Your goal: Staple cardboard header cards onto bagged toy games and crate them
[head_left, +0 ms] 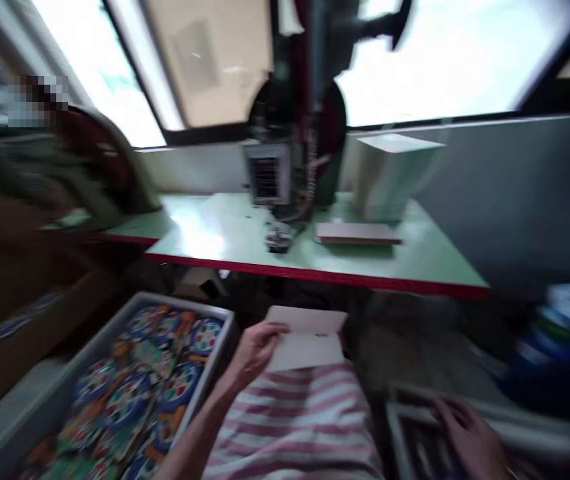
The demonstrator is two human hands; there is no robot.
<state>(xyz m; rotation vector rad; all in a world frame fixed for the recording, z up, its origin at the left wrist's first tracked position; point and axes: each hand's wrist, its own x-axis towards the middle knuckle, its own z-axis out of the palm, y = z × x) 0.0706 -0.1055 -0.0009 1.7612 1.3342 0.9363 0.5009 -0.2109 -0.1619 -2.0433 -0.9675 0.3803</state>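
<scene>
My left hand holds a pale, flat piece of cardboard above my lap, which is covered in red-and-white striped cloth. The fingers pinch its left edge. My right hand reaches down to the lower right and rests on the edge of a grey tray; motion blur hides what is under its fingers. Straight ahead stands a green worktable with a red edge, and a dark machine rises from it.
A grey tray at my lower left is full of several colourful round printed pieces. On the table lie a flat board stack and a white box. Another person sits at far left. Bright windows behind.
</scene>
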